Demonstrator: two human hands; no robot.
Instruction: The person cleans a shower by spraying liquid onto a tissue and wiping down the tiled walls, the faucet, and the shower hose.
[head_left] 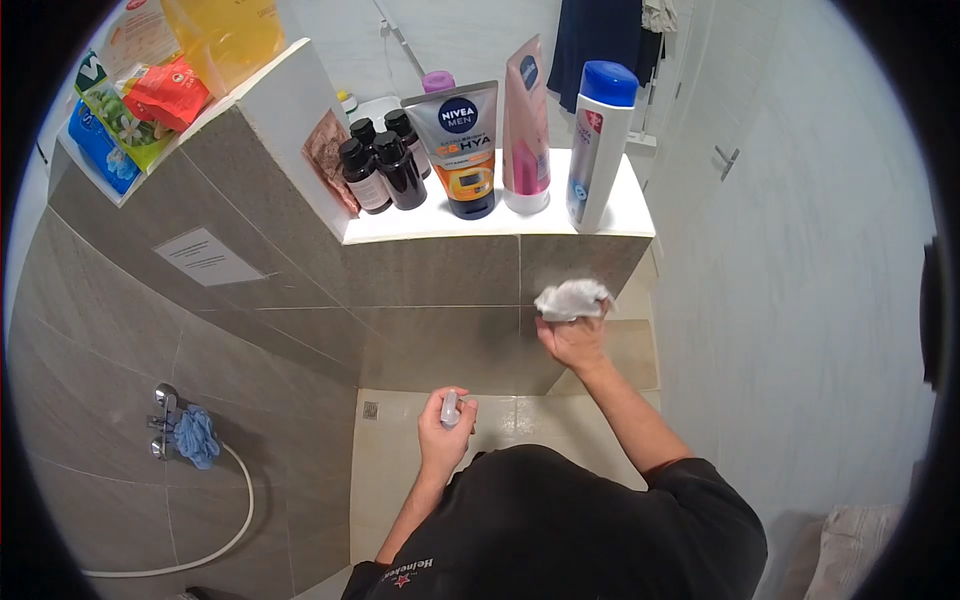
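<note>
My left hand [436, 432] is wrapped round a small translucent whitish bottle [450, 408], held upright low over the floor. Most of the bottle is hidden by the fingers. A crumpled white cloth [574, 300] is gripped in my right hand [577, 343], in front of the tiled half wall [430, 340] and below its ledge. On that white ledge [420, 228] stand a white bottle with a blue cap [603, 140], a pink tube [527, 130], a grey and orange Nivea Men tube [460, 150] and several small dark bottles [402, 175].
Several colourful refill pouches [165, 95] sit on the higher ledge at the left. A shower tap [162, 420] with a blue bath puff [197, 437] and a white hose [245, 510] is on the left wall. At the right, a door handle [727, 162] sticks out.
</note>
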